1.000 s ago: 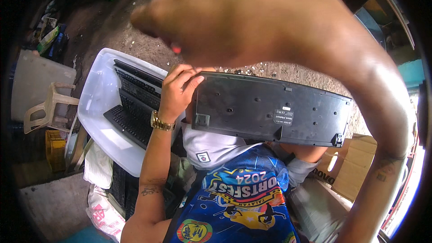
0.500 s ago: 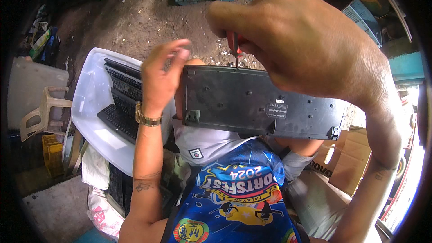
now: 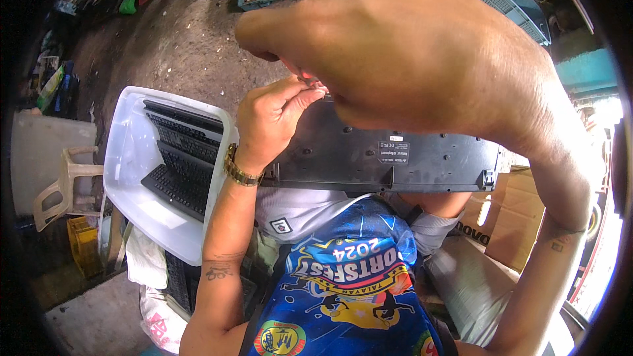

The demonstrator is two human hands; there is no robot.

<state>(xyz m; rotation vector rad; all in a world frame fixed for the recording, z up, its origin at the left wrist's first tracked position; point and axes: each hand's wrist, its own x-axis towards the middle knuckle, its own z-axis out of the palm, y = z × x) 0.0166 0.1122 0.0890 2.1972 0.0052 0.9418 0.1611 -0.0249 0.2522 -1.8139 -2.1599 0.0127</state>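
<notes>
A black keyboard (image 3: 343, 163) lies face down across my thighs, its underside with screw holes and a label turned up. Above its far edge, my right hand (image 3: 409, 46) is closed round a red-handled screwdriver (image 3: 311, 80), most of which the hand hides. My left hand (image 3: 267, 118) reaches over the keyboard's left part. Its thumb and fingertips are pinched together right by the screwdriver's lower end; what lies between them, if anything, is too small to make out.
Left of my legs stands a translucent white bin (image 3: 122, 178) with several black keyboards (image 3: 181, 158). A blue crate (image 3: 247, 3) of tools sits on the dirt floor ahead. Cardboard (image 3: 517, 217) is at the right, a beige plastic chair (image 3: 66, 188) at far left.
My left hand has moved right to the screwdriver, its fingers now pinched. My right hand has shifted left and lifted the screwdriver off the keyboard's far edge.
</notes>
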